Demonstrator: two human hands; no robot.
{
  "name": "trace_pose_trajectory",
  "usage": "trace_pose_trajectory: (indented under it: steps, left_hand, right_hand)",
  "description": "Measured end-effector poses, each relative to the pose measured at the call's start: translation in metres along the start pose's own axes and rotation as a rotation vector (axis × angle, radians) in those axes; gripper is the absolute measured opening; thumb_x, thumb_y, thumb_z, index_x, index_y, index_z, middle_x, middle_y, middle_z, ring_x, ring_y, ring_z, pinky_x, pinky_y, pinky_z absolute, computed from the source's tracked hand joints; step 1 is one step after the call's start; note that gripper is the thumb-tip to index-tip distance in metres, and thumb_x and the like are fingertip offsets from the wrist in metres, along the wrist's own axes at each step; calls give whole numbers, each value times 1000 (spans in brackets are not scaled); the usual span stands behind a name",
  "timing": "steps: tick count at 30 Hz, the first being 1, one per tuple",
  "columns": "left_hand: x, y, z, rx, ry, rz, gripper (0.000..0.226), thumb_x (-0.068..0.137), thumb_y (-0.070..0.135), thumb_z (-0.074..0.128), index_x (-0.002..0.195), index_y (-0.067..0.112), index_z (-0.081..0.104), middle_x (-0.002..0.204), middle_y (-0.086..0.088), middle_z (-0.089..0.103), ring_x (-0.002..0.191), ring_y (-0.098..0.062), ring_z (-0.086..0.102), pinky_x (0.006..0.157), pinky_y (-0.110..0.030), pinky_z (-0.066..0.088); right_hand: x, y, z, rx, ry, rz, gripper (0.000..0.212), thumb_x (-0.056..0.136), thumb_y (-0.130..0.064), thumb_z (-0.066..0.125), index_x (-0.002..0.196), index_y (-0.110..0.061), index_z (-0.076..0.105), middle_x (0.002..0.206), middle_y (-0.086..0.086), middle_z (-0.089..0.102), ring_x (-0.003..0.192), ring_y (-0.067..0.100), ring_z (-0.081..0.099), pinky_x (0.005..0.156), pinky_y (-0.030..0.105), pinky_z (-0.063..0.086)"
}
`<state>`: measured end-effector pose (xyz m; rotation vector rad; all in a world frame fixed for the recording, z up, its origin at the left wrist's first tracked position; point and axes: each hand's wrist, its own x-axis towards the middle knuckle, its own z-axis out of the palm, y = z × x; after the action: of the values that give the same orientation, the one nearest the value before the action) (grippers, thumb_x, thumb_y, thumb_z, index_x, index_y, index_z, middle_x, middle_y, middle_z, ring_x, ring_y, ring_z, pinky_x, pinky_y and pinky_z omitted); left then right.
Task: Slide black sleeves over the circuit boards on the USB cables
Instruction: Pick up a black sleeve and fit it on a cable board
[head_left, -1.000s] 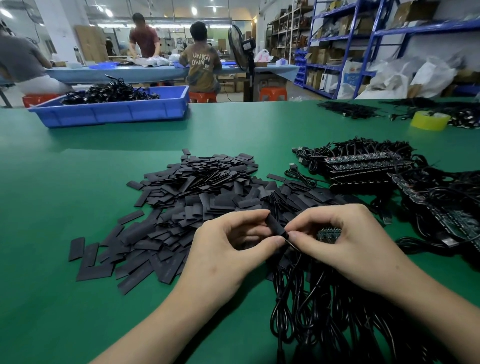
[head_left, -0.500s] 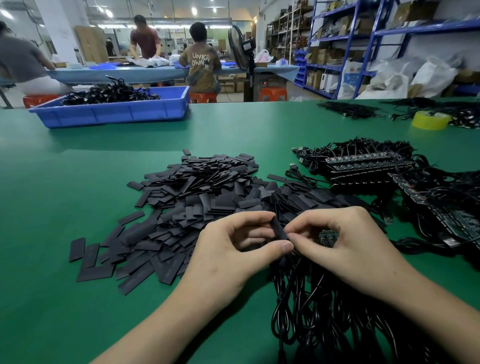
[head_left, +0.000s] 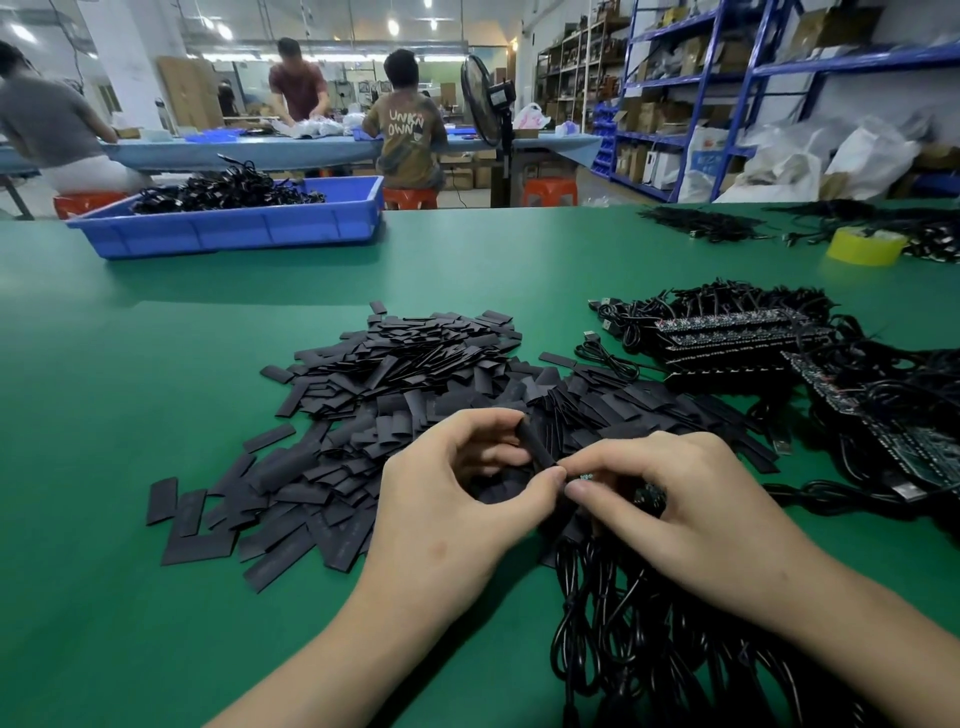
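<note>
Matte black sleeves (head_left: 395, 364) and glossy black USB cables (head_left: 649, 649) spread across a plain green table (head_left: 156, 364), beside dark circuit boards (head_left: 727, 325) flecked with red. Also seen: a blue tray (head_left: 234, 228), a yellow tape roll (head_left: 865, 247), blue shelving (head_left: 737, 104) and orange-red stools (head_left: 550, 189).

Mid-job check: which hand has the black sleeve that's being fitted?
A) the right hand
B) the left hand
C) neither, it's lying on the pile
B: the left hand pinches the black sleeve between thumb and fingers, while the right hand holds the circuit board at the sleeve's lower end.
</note>
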<state>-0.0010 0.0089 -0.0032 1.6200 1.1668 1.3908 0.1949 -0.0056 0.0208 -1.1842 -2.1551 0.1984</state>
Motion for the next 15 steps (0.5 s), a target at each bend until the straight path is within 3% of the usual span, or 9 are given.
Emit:
trace_pose_trajectory:
  steps: [6, 15]
  left_hand:
    - [-2, 3, 1, 74, 49, 80, 44, 65, 34, 85, 107, 30, 73, 92, 16, 76, 92, -3, 73, 86, -18, 56]
    - [-2, 6, 1, 71, 79, 112, 49, 70, 32, 87, 117, 30, 71, 106, 15, 75, 104, -7, 71, 94, -24, 55]
  right_hand:
    - [-2, -2, 3, -84, 106, 9, 26, 92, -47, 54, 98, -37, 76, 79, -23, 72, 73, 0, 64, 73, 22, 46]
    - [-2, -5, 5, -122, 213, -93, 21, 95, -33, 59, 101, -26, 77, 92, -19, 75, 82, -2, 66, 74, 34, 53]
